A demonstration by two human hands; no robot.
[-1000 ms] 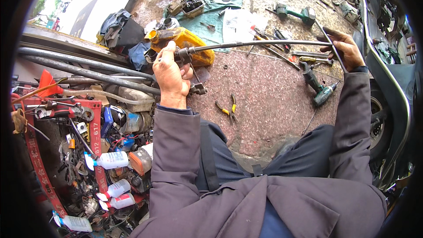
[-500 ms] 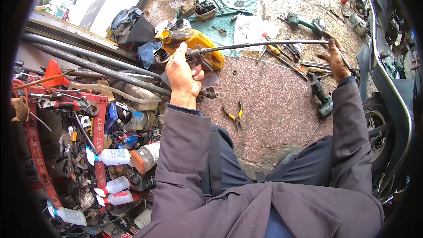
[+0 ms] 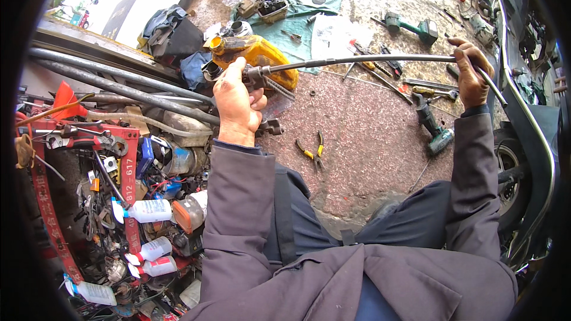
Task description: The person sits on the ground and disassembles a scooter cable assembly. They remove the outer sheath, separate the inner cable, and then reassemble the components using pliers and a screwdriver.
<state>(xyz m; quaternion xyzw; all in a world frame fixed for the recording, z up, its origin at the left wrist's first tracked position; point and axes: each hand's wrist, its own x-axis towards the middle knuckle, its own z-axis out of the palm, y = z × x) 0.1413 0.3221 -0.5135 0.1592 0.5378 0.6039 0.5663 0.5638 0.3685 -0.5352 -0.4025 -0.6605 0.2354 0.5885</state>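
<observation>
A dark cable (image 3: 357, 59) stretches in a shallow arc between my hands. My left hand (image 3: 238, 98) is closed on a metal bracket (image 3: 256, 77) at the cable's left end, thumb along its top. A second clamp-like part of it (image 3: 272, 127) shows below my fingers. My right hand (image 3: 473, 77) grips the cable near its right end, which sticks out down past my palm. Yellow-and-black pliers (image 3: 313, 151) lie with handles apart on the floor between my arms. Behind my left hand is a yellow plastic jug (image 3: 262, 53), partly covered by it.
A green power drill (image 3: 434, 134) and several hand tools lie near my right hand; another green power tool (image 3: 410, 27) is farther back. At left are metal pipes (image 3: 119, 86), a red frame (image 3: 128, 166) and spray bottles (image 3: 148, 210). A vehicle wheel (image 3: 508, 163) stands at right.
My right hand has shifted right and its fingers have closed round the cable. My left hand has moved slightly left and down with the bracket, and the cable is straighter.
</observation>
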